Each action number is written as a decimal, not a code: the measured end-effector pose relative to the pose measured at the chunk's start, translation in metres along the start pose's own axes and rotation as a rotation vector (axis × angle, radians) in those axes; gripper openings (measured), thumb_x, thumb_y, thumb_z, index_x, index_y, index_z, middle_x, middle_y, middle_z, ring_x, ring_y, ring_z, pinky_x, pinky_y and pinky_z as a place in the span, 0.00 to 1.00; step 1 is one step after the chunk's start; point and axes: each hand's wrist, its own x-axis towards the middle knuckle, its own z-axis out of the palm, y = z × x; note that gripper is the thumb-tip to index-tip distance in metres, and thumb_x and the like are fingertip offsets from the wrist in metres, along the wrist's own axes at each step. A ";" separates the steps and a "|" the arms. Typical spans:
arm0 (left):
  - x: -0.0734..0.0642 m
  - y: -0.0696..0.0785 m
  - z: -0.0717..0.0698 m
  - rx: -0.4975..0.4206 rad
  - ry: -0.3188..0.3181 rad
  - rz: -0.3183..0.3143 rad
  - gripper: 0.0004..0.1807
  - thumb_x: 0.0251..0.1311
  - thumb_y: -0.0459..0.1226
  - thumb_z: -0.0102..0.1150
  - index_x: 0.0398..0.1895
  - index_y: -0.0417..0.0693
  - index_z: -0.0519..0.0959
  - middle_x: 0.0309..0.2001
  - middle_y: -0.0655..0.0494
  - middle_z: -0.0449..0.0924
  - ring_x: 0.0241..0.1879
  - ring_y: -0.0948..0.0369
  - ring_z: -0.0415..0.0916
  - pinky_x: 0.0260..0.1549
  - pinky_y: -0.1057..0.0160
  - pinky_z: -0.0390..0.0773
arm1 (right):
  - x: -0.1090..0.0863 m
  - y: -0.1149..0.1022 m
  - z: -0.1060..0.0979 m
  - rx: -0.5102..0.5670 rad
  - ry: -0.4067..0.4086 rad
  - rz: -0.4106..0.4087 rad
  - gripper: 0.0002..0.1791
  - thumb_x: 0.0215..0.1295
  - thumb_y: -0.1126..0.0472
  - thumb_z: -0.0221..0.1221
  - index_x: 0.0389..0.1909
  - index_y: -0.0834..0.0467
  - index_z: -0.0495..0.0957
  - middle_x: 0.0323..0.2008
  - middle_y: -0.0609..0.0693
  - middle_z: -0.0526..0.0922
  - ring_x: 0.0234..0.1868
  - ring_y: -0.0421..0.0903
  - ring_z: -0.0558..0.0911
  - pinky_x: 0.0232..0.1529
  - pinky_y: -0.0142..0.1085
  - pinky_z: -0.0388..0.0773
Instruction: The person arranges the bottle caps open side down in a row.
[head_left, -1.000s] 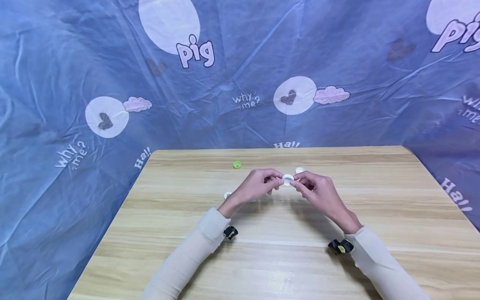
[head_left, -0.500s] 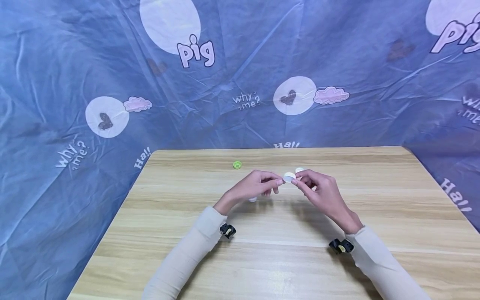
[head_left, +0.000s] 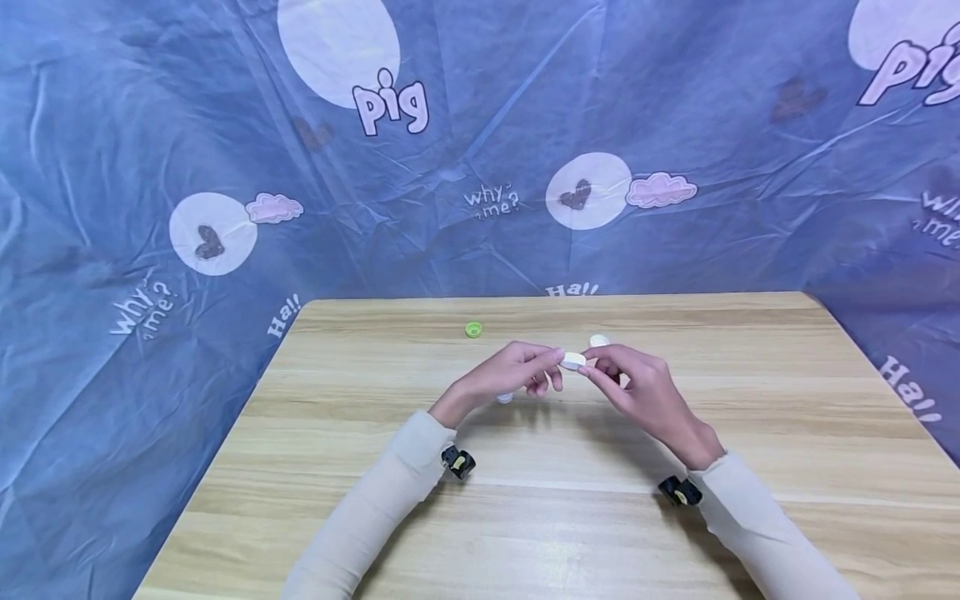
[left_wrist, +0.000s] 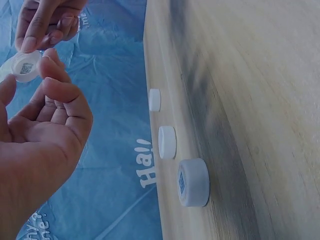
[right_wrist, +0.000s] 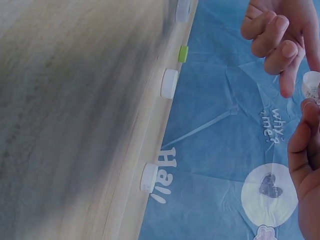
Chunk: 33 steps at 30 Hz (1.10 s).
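A white bottle cap (head_left: 573, 361) is held above the table between both hands, its rim tilted nearly side-on in the head view. My left hand (head_left: 517, 369) pinches its left edge with the thumb. My right hand (head_left: 637, 379) pinches the opposite edge between thumb and index finger. In the left wrist view a small printed code shows on the round face of the held cap (left_wrist: 26, 67). Just behind the right fingers lies a white cap (head_left: 598, 341) on the table. Another white cap (head_left: 505, 398) shows below the left hand, partly covered by it.
A green cap (head_left: 473, 330) lies near the far edge of the wooden table (head_left: 540, 517). Three white caps stand along the board in the left wrist view, the nearest cap (left_wrist: 194, 182) with a blue print. A blue printed cloth (head_left: 450, 167) hangs behind.
The held cap has turned from showing its round face to showing its side. The left fingers shifted along its edge, and the left forearm moved slightly left. The right hand stayed nearly in place.
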 end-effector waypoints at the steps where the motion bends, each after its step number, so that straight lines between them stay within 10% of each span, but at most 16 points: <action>1: 0.000 0.000 0.000 -0.005 -0.007 0.005 0.23 0.72 0.47 0.43 0.49 0.36 0.78 0.30 0.50 0.79 0.24 0.57 0.69 0.25 0.65 0.69 | 0.000 0.000 0.000 0.001 -0.001 -0.003 0.20 0.44 0.75 0.70 0.39 0.58 0.81 0.23 0.37 0.75 0.21 0.34 0.73 0.20 0.22 0.67; 17: -0.001 0.002 0.000 -0.023 0.001 0.004 0.17 0.70 0.42 0.48 0.46 0.37 0.79 0.29 0.50 0.78 0.23 0.61 0.69 0.24 0.66 0.67 | -0.002 0.001 -0.003 0.013 -0.108 0.075 0.13 0.52 0.69 0.68 0.40 0.57 0.81 0.22 0.37 0.74 0.22 0.34 0.72 0.20 0.24 0.68; 24: -0.001 0.003 0.001 0.045 0.048 0.001 0.17 0.69 0.45 0.50 0.47 0.42 0.80 0.35 0.35 0.76 0.25 0.52 0.70 0.25 0.64 0.71 | -0.002 0.002 -0.003 0.039 -0.115 0.109 0.17 0.52 0.69 0.68 0.45 0.59 0.80 0.22 0.37 0.76 0.21 0.33 0.74 0.21 0.22 0.69; 33: 0.000 0.001 0.006 0.191 0.169 0.037 0.16 0.65 0.48 0.55 0.50 0.52 0.80 0.30 0.50 0.81 0.28 0.43 0.74 0.24 0.51 0.73 | -0.003 0.003 -0.003 0.021 -0.164 0.233 0.18 0.59 0.63 0.65 0.51 0.59 0.78 0.23 0.37 0.77 0.19 0.33 0.75 0.20 0.25 0.70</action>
